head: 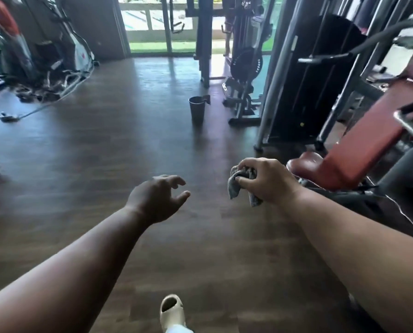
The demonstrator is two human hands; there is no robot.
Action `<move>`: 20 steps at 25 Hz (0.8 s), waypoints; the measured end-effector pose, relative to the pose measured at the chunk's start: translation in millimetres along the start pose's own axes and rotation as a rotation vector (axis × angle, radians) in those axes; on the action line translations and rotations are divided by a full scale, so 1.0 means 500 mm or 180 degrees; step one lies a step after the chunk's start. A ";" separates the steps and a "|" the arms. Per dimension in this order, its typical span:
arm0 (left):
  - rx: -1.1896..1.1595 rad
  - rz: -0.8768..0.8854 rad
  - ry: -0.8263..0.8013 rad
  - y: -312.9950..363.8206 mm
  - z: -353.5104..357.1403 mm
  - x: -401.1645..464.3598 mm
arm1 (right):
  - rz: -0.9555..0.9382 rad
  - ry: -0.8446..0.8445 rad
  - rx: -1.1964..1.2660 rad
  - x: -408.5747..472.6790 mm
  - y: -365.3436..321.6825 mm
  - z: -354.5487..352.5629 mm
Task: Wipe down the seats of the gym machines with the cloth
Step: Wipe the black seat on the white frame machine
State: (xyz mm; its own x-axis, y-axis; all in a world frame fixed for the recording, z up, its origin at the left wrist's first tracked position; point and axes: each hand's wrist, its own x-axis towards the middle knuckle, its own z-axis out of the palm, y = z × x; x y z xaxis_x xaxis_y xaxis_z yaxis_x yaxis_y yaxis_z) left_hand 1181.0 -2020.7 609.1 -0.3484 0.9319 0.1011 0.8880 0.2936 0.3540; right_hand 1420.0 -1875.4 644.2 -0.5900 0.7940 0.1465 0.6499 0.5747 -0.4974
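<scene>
Between right fingers (245, 180) — apparently — cloth (235, 186).

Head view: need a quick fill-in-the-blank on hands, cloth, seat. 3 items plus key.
1. The grey cloth is held in the ____ hand.
2. The left hand holds ____, its fingers loosely curled.
3. The nearest machine's seat is ____ in colour and lies on the right.
4. The bucket stands on the ____.

Missing words: right; nothing; red; floor
</scene>
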 end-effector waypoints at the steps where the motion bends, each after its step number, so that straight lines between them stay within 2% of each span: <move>1: 0.0001 0.0017 0.0022 -0.029 -0.009 0.056 | -0.0037 0.0038 0.0012 0.063 -0.013 0.010; 5: -0.0010 0.0100 0.0015 -0.127 -0.069 0.312 | -0.0011 0.0078 0.0062 0.317 -0.056 0.055; 11: -0.0044 0.0254 0.0054 -0.203 -0.117 0.643 | 0.0029 0.0049 0.0134 0.622 -0.059 0.085; 17: -0.0026 0.0284 0.0065 -0.218 -0.083 1.004 | -0.0181 0.0066 0.0099 0.972 0.037 0.079; 20: -0.0077 0.0124 0.0162 -0.237 -0.068 1.204 | -0.0289 -0.0015 0.0103 1.187 0.099 0.086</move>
State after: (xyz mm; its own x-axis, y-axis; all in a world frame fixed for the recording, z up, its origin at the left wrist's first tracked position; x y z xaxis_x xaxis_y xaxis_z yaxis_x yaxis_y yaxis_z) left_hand 855.6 -1501.8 659.7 -0.3291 0.9303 0.1620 0.8938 0.2515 0.3713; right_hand 1081.3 -1384.1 669.7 -0.6481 0.7380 0.1881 0.5779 0.6374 -0.5097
